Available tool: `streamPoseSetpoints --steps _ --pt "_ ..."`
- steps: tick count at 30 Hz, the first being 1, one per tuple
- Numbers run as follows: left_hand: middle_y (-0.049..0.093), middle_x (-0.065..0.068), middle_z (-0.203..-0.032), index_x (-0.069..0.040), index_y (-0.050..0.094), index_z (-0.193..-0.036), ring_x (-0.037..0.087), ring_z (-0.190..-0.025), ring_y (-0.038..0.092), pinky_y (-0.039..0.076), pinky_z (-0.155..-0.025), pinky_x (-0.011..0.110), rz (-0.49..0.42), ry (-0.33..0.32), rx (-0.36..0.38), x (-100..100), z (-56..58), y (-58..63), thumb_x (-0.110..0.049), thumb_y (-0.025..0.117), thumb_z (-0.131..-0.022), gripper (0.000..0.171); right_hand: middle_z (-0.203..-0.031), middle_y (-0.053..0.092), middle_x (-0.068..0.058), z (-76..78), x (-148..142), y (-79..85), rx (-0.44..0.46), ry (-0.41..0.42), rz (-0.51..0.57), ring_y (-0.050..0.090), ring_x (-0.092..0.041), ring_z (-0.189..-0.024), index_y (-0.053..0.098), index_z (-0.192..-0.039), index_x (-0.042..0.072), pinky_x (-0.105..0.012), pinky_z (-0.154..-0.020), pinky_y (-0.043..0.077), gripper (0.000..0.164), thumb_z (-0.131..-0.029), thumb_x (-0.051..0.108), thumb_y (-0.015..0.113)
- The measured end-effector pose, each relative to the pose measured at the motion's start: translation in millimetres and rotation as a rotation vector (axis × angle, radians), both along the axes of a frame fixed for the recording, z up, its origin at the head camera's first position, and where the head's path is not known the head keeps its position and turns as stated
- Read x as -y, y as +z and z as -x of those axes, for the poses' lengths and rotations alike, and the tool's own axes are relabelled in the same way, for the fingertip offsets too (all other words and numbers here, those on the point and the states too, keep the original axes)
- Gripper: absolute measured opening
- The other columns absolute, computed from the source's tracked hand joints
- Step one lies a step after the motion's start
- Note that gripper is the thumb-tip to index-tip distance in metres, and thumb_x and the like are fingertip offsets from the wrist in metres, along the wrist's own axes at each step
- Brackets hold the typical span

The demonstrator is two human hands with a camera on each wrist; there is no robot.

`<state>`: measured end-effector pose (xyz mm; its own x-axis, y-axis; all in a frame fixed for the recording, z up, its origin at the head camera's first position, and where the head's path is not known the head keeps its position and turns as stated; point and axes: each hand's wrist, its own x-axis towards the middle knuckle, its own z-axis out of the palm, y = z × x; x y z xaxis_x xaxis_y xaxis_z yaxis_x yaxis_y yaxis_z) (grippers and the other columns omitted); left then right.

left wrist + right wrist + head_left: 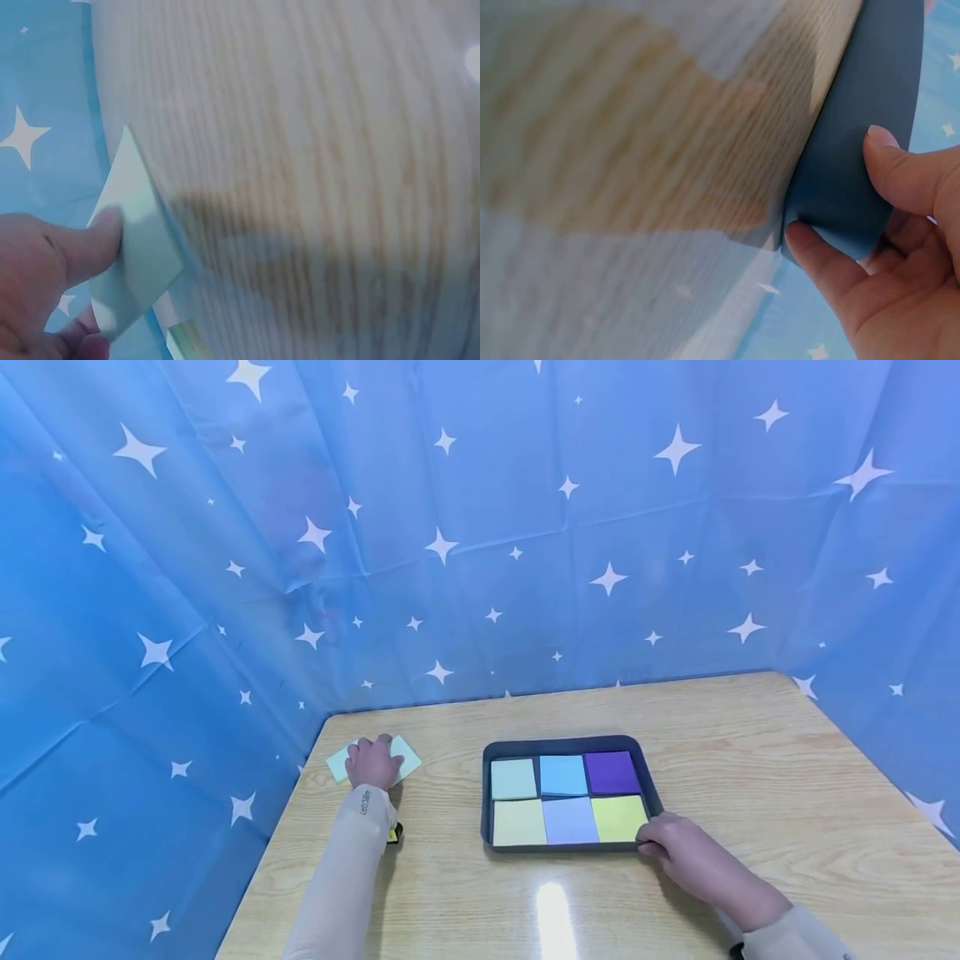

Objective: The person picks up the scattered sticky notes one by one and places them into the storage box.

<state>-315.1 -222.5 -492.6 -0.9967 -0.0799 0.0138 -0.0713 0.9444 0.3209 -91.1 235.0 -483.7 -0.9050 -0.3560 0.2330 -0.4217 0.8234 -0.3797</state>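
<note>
At the table's back left, my left hand point(373, 763) pinches a pale green sticky-note pad point(142, 240), thumb across its face and fingers behind. The pad is tilted up on edge in the left wrist view. Another pale green pad point(180, 341) shows partly below it. My right hand point(678, 853) grips the near right corner of a dark grey tray point(562, 848), with thumb and finger against its outer wall point(847, 150). Inside the tray, square pads lie in two rows: pale green, light blue point(564, 775) and purple point(612, 772) behind; cream, lavender point(571, 821) and yellow point(619, 818) in front.
A small black and yellow object point(394, 834) pokes out beside the left sleeve. The wood-grain table point(442, 893) runs back to a blue star-patterned curtain point(480, 527), which also hangs along the left and right sides.
</note>
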Motion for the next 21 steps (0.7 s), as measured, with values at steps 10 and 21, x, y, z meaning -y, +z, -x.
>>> streamPoseSetpoints --steps 10,21 --pt "0.06 0.021 -0.127 -0.014 0.063 -0.135 0.044 -0.119 0.048 0.043 -0.092 0.056 -0.025 -0.007 -0.036 -6 -10.7 9.3 -0.019 0.05 -0.106 0.032 -0.074 0.055 0.018 -0.4 1 -1.6 -0.013 0.008 0.008 0.05 0.0 -0.073 0.063 -0.073 0.023 -0.028 -0.064 0.05 0.025 -0.084 0.005 0.076" --pt "0.064 0.015 -0.12 -0.011 0.068 -0.122 0.043 -0.121 0.049 0.044 -0.091 0.057 -0.068 -0.092 -0.035 -16 -18.8 14.7 -0.022 0.045 -0.109 0.029 -0.072 0.052 0.019 -0.2 1 -1.1 -0.023 -0.001 0.001 0.047 0.003 -0.073 0.06 -0.071 0.024 -0.027 -0.063 0.048 0.028 -0.084 0.004 0.076"
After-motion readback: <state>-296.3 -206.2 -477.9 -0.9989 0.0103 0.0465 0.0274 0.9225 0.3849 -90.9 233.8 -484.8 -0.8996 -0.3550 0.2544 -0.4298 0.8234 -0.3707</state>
